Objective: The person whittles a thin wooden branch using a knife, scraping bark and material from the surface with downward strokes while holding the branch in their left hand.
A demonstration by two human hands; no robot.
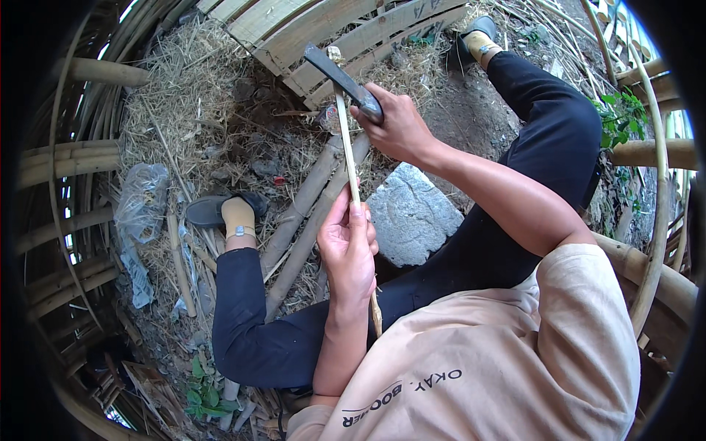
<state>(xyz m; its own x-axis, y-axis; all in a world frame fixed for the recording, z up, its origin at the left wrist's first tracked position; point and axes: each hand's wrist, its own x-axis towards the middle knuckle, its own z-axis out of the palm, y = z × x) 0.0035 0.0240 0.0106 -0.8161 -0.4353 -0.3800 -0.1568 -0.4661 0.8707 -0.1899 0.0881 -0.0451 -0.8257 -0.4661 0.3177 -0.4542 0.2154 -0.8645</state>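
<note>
My left hand (pixel 348 253) is closed around a thin, pale bamboo strip (pixel 343 140), thumb lying along it. The strip stands lengthwise away from me; its lower end passes below the hand to my lap. My right hand (pixel 397 126) grips a dark, broad-bladed knife (pixel 338 77), mostly hiding its handle. The blade slants up and left across the strip near its far end, and seems to touch it. A pale knob (pixel 334 53) shows at that end, just beyond the blade.
A grey stone block (pixel 414 213) sits between my legs, beside two bamboo poles (pixel 301 209) on the straw-strewn ground. A slatted wooden crate (pixel 316 37) stands ahead. Clear plastic (pixel 143 202) lies at left. Bamboo rails (pixel 654 154) flank both sides.
</note>
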